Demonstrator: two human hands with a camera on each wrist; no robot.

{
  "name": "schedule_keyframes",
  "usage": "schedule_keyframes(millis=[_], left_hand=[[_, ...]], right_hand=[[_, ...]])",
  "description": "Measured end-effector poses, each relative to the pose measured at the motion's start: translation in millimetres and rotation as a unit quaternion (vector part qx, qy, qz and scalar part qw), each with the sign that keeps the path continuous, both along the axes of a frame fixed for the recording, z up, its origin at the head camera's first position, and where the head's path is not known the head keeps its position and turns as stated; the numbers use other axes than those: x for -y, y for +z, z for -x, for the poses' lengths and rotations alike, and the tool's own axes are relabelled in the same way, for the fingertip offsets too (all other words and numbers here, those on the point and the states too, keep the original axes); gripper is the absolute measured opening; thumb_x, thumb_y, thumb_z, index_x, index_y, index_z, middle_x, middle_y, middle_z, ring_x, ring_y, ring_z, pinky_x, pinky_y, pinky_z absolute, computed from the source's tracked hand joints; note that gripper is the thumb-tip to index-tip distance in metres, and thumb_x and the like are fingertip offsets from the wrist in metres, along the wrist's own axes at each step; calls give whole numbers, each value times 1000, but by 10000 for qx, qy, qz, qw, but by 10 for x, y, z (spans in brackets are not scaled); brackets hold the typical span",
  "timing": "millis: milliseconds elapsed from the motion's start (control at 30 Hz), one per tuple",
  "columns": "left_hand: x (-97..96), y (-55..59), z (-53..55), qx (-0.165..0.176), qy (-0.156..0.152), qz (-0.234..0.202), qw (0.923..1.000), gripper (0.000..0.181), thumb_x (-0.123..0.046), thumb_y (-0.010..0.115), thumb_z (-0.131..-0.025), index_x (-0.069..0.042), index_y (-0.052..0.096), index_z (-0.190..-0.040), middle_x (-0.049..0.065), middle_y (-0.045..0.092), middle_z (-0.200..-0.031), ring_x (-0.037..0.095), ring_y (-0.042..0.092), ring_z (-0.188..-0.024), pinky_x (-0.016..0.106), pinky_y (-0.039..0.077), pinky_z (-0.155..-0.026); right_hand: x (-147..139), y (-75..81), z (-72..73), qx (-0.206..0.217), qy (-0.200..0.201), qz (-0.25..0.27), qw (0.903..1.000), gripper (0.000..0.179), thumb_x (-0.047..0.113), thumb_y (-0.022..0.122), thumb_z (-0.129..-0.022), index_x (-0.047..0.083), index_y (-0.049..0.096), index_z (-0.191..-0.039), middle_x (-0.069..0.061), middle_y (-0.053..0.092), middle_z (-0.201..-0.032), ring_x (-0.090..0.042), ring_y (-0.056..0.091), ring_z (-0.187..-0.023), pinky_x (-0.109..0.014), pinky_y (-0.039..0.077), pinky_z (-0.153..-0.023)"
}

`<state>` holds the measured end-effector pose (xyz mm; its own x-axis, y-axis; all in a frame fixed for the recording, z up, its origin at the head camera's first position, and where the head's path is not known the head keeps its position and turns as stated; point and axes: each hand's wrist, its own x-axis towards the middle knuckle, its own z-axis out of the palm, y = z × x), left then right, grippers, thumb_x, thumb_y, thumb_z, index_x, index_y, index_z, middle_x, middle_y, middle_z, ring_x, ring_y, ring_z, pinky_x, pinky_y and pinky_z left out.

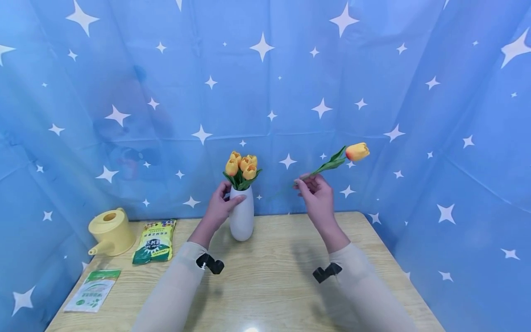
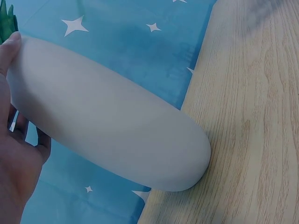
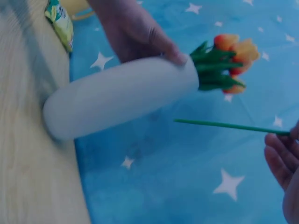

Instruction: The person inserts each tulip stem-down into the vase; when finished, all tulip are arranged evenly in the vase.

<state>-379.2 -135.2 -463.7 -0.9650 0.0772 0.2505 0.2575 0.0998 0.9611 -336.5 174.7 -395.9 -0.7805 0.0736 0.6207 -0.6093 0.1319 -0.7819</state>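
A tall white vase (image 1: 242, 216) stands on the table with several yellow-orange tulips (image 1: 241, 165) in its mouth. My left hand (image 1: 218, 205) grips the vase near its rim, thumb across the front and fingers behind; the left wrist view shows the vase (image 2: 112, 112) filling much of the frame. To the right, my right hand (image 1: 318, 196) pinches a single tulip (image 1: 356, 151) by its green stem, above the table. This flower's head points up and right. In the right wrist view the bare stem end (image 3: 205, 123) points toward the vase, apart from it.
At the table's left stand a yellow watering can (image 1: 112, 233) and a green-and-yellow packet (image 1: 155, 242). A white-and-green sachet (image 1: 93, 291) lies nearer the front. A blue star-patterned curtain (image 1: 290, 92) hangs behind the wooden table (image 1: 265, 286).
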Motion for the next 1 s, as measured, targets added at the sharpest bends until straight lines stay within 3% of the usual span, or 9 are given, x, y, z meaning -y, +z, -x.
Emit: schedule_keyframes(millis=[267, 400, 533, 700, 867, 1000], left_hand=[[0, -1, 0, -38, 12, 15, 10000, 56, -45, 89, -96, -20, 58, -135, 8, 59, -144, 35, 58, -137, 61, 50, -114], [-2, -21, 11, -29, 10, -3, 10000, 55, -42, 89, -96, -19, 57, -135, 9, 59, -145, 35, 58, -136, 61, 50, -114], [-3, -30, 16, -14, -1, -11, 10000, 55, -41, 89, -97, -18, 56, -136, 10, 59, -146, 36, 57, -137, 61, 49, -115], [-8, -17, 4, -5, -18, -28, 10000, 55, -40, 89, -97, -18, 56, -136, 9, 58, -146, 35, 58, -138, 61, 50, -114], [-8, -7, 1, -21, -28, -45, 10000, 55, -40, 89, -97, -18, 57, -136, 10, 59, -146, 35, 59, -137, 61, 51, -113], [-9, 3, -3, -21, -42, -64, 10000, 56, -41, 89, -97, -17, 56, -135, 10, 59, -146, 35, 58, -137, 61, 50, -114]], right_hand=[[277, 258, 37, -396, 74, 116, 9991, 24, 17, 74, -109, -3, 69, -120, -21, 78, -109, -17, 77, -94, -31, 63, -79], [372, 329, 74, -613, 132, 205, 9978, 22, 13, 75, -108, -4, 69, -119, -23, 78, -107, -15, 77, -91, -28, 63, -76], [437, 365, 95, -632, 207, 204, 9976, 22, 10, 75, -107, -6, 69, -119, -24, 77, -107, -14, 77, -89, -35, 64, -74], [491, 392, 114, -693, 116, -59, 9975, 19, 12, 76, -107, -3, 70, -118, -19, 79, -105, -18, 77, -88, -39, 64, -73], [532, 425, 154, -936, 22, -529, 9942, 12, 11, 76, -107, 4, 73, -116, -14, 80, -102, -25, 77, -86, -28, 62, -70], [577, 460, 176, -1007, -30, -923, 9906, 9, 8, 74, -107, 3, 72, -115, -17, 78, -98, -29, 76, -82, -23, 58, -67]])
